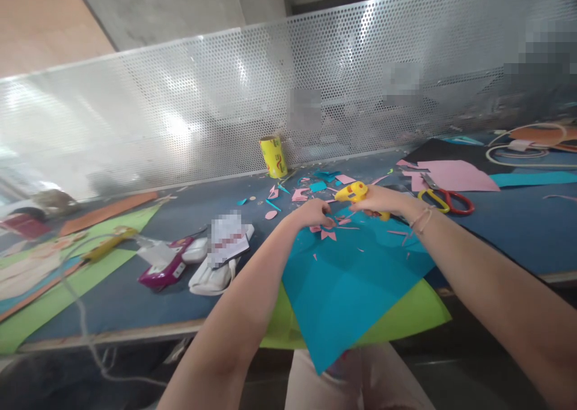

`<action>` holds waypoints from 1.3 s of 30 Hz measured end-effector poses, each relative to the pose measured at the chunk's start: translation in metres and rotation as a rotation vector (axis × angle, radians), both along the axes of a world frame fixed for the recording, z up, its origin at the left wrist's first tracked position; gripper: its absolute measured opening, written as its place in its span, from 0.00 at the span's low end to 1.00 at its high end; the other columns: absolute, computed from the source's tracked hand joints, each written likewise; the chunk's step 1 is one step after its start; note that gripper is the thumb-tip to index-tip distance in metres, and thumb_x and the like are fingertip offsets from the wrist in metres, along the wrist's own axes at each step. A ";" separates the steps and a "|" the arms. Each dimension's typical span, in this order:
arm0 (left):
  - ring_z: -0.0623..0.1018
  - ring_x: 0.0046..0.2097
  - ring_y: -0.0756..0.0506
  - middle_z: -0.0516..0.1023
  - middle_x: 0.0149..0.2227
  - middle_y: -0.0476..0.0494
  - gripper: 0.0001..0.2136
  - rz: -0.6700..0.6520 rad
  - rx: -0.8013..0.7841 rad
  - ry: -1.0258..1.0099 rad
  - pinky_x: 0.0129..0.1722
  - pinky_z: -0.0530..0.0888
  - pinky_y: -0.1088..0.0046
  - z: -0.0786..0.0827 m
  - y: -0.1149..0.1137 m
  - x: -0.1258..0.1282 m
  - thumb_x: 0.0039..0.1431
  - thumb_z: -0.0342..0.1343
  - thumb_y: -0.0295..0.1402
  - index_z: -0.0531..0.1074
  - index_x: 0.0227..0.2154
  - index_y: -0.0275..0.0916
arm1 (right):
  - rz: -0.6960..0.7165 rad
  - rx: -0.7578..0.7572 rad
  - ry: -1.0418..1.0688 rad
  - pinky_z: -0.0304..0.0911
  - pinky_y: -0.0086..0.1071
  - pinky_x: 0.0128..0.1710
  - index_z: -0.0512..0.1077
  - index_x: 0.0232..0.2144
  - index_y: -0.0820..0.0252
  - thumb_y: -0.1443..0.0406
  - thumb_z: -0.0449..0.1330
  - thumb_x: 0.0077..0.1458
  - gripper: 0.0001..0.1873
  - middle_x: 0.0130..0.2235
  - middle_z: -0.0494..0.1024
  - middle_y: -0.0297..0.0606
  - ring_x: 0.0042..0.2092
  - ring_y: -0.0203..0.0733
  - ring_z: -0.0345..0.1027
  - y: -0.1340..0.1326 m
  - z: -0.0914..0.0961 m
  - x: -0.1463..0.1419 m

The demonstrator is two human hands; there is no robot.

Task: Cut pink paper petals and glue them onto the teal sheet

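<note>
Right hand (377,199) wraps around a yellow glue gun (353,191) above the far part of the blue sheet (345,284); left hand (314,213), curled, is at pink paper pieces (329,235) there, though whether it pinches one I cannot tell.

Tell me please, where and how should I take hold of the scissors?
Probably by the red loop and yellow loop, coming from the near side: the scissors lie with both loops nearer and the blades pointing away.
</note>
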State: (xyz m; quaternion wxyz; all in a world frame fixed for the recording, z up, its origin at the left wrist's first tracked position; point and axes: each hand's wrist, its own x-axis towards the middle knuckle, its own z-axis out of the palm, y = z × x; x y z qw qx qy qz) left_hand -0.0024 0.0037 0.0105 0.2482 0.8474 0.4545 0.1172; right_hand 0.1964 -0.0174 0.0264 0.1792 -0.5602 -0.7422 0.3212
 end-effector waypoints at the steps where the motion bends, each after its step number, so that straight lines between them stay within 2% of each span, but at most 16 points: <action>1: 0.67 0.24 0.50 0.68 0.20 0.49 0.08 0.014 0.016 -0.005 0.23 0.59 0.74 -0.001 0.000 0.000 0.36 0.60 0.34 0.70 0.21 0.36 | 0.004 -0.011 0.007 0.52 0.27 0.17 0.63 0.20 0.60 0.62 0.58 0.44 0.09 0.16 0.64 0.31 0.18 0.32 0.56 0.000 0.001 0.003; 4: 0.70 0.30 0.48 0.72 0.29 0.46 0.14 0.044 0.058 -0.023 0.26 0.63 0.74 0.000 0.000 -0.001 0.34 0.61 0.34 0.71 0.28 0.37 | -0.005 -0.037 0.010 0.53 0.26 0.17 0.64 0.22 0.60 0.62 0.59 0.43 0.08 0.17 0.65 0.32 0.18 0.32 0.57 0.000 0.004 0.010; 8: 0.71 0.32 0.47 0.73 0.30 0.44 0.14 0.055 0.150 0.000 0.28 0.63 0.74 0.005 0.000 -0.001 0.37 0.59 0.39 0.71 0.29 0.37 | -0.044 -0.029 0.041 0.52 0.26 0.17 0.64 0.22 0.60 0.63 0.60 0.43 0.08 0.17 0.65 0.32 0.18 0.32 0.57 -0.004 0.009 0.010; 12: 0.70 0.27 0.47 0.72 0.24 0.44 0.14 0.024 0.196 0.078 0.25 0.61 0.74 0.008 -0.006 0.001 0.40 0.57 0.43 0.70 0.24 0.37 | -0.043 -0.020 0.058 0.51 0.26 0.16 0.64 0.21 0.60 0.63 0.60 0.43 0.08 0.16 0.64 0.32 0.17 0.31 0.56 -0.007 0.013 0.008; 16: 0.67 0.19 0.50 0.70 0.16 0.47 0.16 -0.054 0.042 0.107 0.22 0.60 0.74 0.006 -0.012 0.005 0.40 0.56 0.47 0.69 0.21 0.37 | -0.035 -0.015 0.060 0.51 0.27 0.17 0.65 0.21 0.59 0.64 0.60 0.43 0.07 0.16 0.63 0.31 0.18 0.32 0.56 -0.005 0.012 0.008; 18: 0.66 0.18 0.51 0.69 0.15 0.49 0.16 -0.054 0.020 0.123 0.21 0.60 0.74 0.005 -0.013 0.006 0.38 0.58 0.47 0.69 0.20 0.37 | -0.031 -0.020 0.056 0.51 0.26 0.17 0.65 0.21 0.59 0.64 0.60 0.43 0.07 0.16 0.63 0.31 0.18 0.32 0.56 -0.005 0.012 0.009; 20: 0.66 0.19 0.51 0.68 0.15 0.50 0.15 -0.033 0.072 0.144 0.21 0.60 0.75 0.005 -0.011 0.006 0.35 0.60 0.45 0.69 0.19 0.38 | -0.032 -0.032 0.053 0.51 0.26 0.16 0.65 0.21 0.60 0.64 0.60 0.43 0.07 0.16 0.63 0.31 0.18 0.31 0.56 -0.006 0.014 0.009; 24: 0.69 0.24 0.49 0.72 0.22 0.47 0.13 -0.023 0.145 0.173 0.23 0.60 0.75 0.010 -0.009 0.004 0.32 0.62 0.39 0.70 0.23 0.37 | 0.022 -0.062 0.047 0.49 0.26 0.16 0.66 0.23 0.60 0.64 0.60 0.43 0.07 0.15 0.62 0.29 0.17 0.30 0.55 -0.015 0.022 0.013; 30: 0.69 0.22 0.50 0.75 0.30 0.43 0.18 0.006 -0.019 0.170 0.22 0.61 0.74 0.019 -0.016 -0.001 0.35 0.59 0.36 0.71 0.34 0.36 | 0.164 -0.139 -0.053 0.47 0.25 0.16 0.69 0.23 0.60 0.59 0.62 0.42 0.10 0.16 0.63 0.29 0.17 0.29 0.54 -0.020 0.028 0.021; 33: 0.71 0.26 0.48 0.75 0.33 0.43 0.23 -0.037 -0.049 0.191 0.24 0.63 0.75 0.021 -0.018 -0.002 0.34 0.59 0.38 0.70 0.38 0.37 | 0.180 -0.156 -0.075 0.47 0.25 0.16 0.69 0.22 0.60 0.59 0.62 0.43 0.11 0.15 0.62 0.29 0.17 0.28 0.53 -0.019 0.028 0.021; 36: 0.72 0.32 0.45 0.75 0.32 0.43 0.26 -0.074 -0.030 0.235 0.27 0.63 0.75 0.022 -0.018 -0.002 0.30 0.61 0.36 0.69 0.39 0.37 | 0.165 -0.183 -0.045 0.48 0.25 0.16 0.69 0.21 0.61 0.60 0.62 0.43 0.10 0.15 0.62 0.29 0.17 0.28 0.54 -0.018 0.028 0.020; 39: 0.72 0.31 0.45 0.75 0.29 0.43 0.26 -0.079 -0.036 0.274 0.27 0.63 0.75 0.022 -0.018 -0.001 0.31 0.60 0.34 0.69 0.40 0.36 | 0.179 -0.209 -0.038 0.49 0.25 0.16 0.69 0.20 0.61 0.60 0.62 0.42 0.10 0.16 0.64 0.30 0.17 0.28 0.54 -0.017 0.027 0.020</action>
